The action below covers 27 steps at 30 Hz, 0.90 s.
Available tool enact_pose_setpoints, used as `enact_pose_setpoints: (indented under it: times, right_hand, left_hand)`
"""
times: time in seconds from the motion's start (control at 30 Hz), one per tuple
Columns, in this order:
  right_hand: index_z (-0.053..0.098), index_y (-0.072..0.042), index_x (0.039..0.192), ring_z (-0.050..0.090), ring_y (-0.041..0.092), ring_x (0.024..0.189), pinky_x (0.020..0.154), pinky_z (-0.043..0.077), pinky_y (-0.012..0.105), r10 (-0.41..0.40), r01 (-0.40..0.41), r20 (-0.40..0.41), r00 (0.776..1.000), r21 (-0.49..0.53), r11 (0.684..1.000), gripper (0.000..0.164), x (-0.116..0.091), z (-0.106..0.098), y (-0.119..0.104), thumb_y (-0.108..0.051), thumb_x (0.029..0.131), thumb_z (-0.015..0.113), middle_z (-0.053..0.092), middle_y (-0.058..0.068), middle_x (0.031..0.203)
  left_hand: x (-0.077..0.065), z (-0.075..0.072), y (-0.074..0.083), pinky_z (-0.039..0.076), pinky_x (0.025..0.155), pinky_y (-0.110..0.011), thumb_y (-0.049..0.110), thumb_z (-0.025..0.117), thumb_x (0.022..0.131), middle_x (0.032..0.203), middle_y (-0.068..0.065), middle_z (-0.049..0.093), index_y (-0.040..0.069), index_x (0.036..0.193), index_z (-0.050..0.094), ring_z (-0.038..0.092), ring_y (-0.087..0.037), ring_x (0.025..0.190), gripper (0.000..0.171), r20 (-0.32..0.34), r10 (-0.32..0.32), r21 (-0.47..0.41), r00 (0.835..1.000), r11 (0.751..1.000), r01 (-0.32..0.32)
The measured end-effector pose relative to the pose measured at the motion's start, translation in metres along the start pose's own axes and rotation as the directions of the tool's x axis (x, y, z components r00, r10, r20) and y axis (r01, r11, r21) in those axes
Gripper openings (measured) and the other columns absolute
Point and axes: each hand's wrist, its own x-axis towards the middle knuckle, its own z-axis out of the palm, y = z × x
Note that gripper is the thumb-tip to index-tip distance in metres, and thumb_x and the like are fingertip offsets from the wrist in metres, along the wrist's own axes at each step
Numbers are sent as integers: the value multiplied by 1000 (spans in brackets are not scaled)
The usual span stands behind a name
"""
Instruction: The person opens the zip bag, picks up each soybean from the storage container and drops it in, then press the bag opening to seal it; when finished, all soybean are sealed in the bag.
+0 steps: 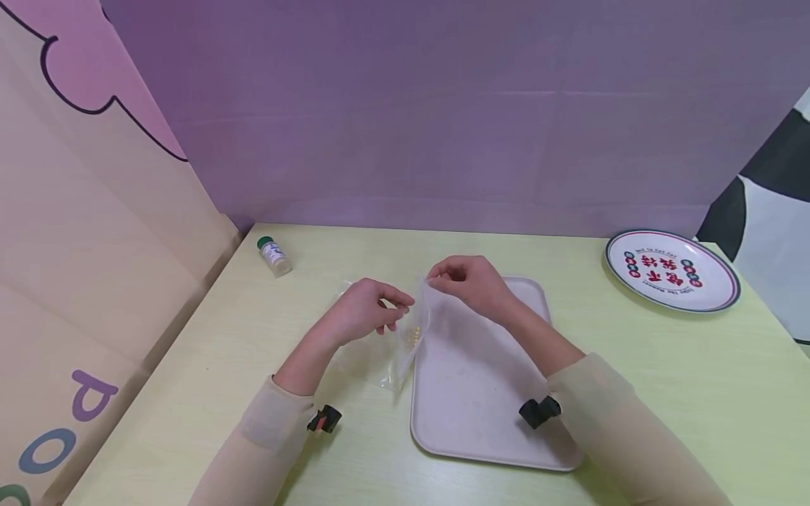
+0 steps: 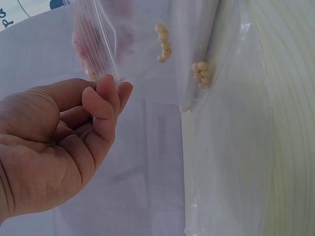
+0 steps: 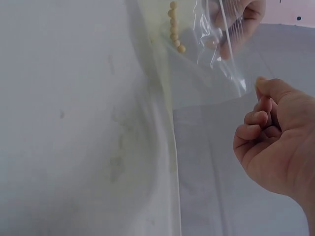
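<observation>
A clear zip-lock bag (image 1: 425,306) hangs upright between my two hands, over the left edge of the tray. My right hand (image 1: 471,281) pinches a top corner of it between thumb and fingers. On the other side, my left hand (image 1: 367,309) has its fingertips on the zip strip (image 2: 101,44), pinching the opposite corner. Several round pale-yellow beans (image 3: 173,24) sit low in the bag; they show in all views. Another transparent plastic sheet or bag (image 2: 231,147) lies on the table beneath my left hand.
The pale rectangular tray (image 1: 481,414) lies right of centre. A small green-capped bottle (image 1: 275,257) lies at the back left of the table (image 1: 209,393). At the back right is an oval plate (image 1: 715,288) with red lettering. A purple wall (image 1: 405,140) closes the back.
</observation>
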Motion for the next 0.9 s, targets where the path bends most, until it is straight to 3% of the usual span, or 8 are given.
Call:
enact_pose_setpoints:
  times: [0.17,0.53,0.73,0.9]
  right_hand:
    - [76,-11,102,53,21,75,63,45,30,-41,41,41,998,3,999,10,-5,3,-9,-17,95,73,58,4,79]
    - [76,-11,99,47,17,69,60,40,28,-64,59,146,987,37,998,7,-12,7,-16,-14,93,74,52,2,73]
    - [76,-7,101,45,16,68,60,38,28,-66,63,159,985,28,998,10,-14,7,-14,-12,93,74,49,1,72]
    - [76,-10,100,50,18,73,63,41,28,-67,65,135,989,21,998,9,-15,6,-9,-15,94,74,55,2,77]
  left_hand:
    - [0,0,-1,51,61,-31,10,66,97,108,-11,73,7,120,75,64,-19,65,25,1,1,2,1000,1000,-1]
    - [2,1,-2,56,71,-49,7,64,97,111,-12,72,6,121,74,67,-31,73,26,2,24,-12,1000,1000,-24]
    - [2,0,-3,55,65,-40,8,64,97,111,-12,72,6,121,74,65,-21,66,26,2,27,-6,1000,1000,-27]
    - [2,0,-2,54,64,-38,9,65,97,110,-11,72,7,120,75,65,-21,66,25,1,17,-5,1000,1000,-17]
